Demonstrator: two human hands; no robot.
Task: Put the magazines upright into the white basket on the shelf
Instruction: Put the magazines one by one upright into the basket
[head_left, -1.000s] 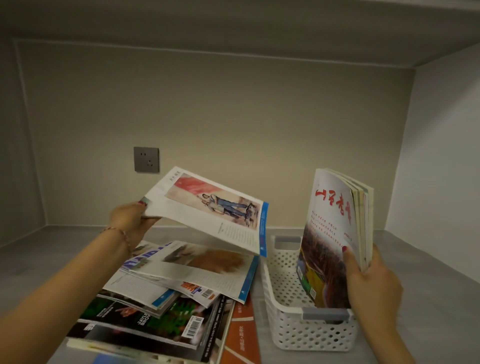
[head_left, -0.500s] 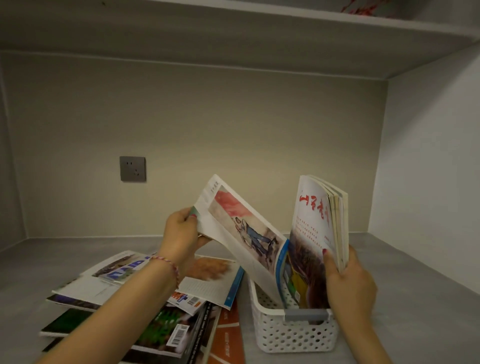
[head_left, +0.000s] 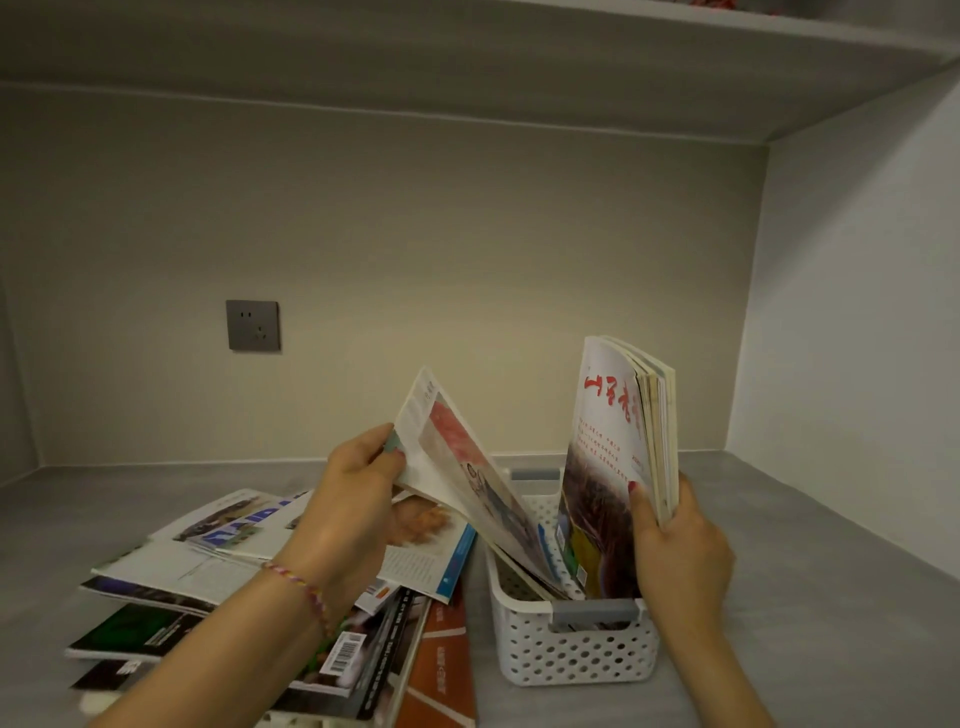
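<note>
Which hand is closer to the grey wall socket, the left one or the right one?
Left. The left hand holds a tilted magazine below and to the right of the wall socket. The right hand grips the upright magazines in the white basket, much farther right.

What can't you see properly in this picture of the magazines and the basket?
- Head view: the bottom of the tilted magazine held by the left hand is hidden inside the white basket.
- How many upright magazines the right hand grips: edges too thin to count.
- Lower covers in the flat pile: hidden by the left arm and the magazines on top.
- Cover print: too small to read.
</note>
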